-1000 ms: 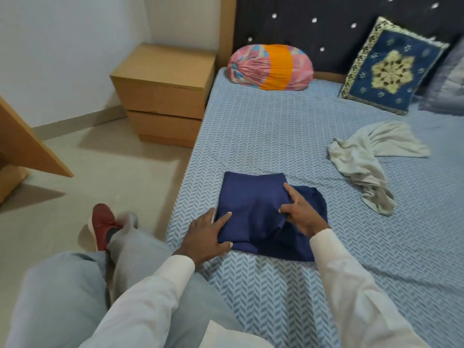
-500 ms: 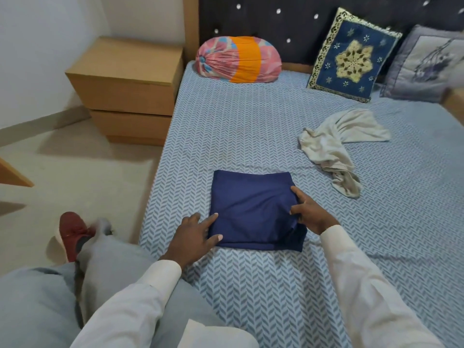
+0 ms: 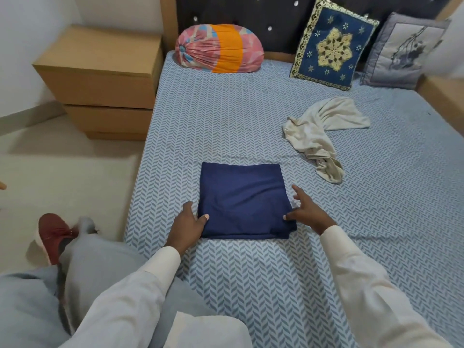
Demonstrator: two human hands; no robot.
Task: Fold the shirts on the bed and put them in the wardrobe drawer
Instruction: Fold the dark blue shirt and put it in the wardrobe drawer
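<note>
Navy shirt (image 3: 244, 200) was folded into a neat rectangle, lying flat on the bed (image 3: 251, 126) near the front-left edge. Left hand (image 3: 187, 222) sat at the shirt's near-left corner, thumb on top of the fabric, rest of the fingers on the sheet alongside; loose contact, not a real pinch. Right hand (image 3: 305, 212) was at the near-right corner, fingers spread wide, thumb tip touching the shirt edge, nothing held. Both sleeves white.

2nd shirt, cream (image 3: 321, 131), lay crumpled & unfolded further back on the right, well apart from the navy one. At the headboard: pink/orange bolster (image 3: 218, 51), blue embroidered cushion (image 3: 331, 45), grey cushion (image 3: 404, 50) beside it. Wooden nightstand (image 3: 100, 79) stood left of the bed w/ 2 drawers, both shut. Red shoe (image 3: 54, 233) on the floor, lower left. Wardrobe not in view.
</note>
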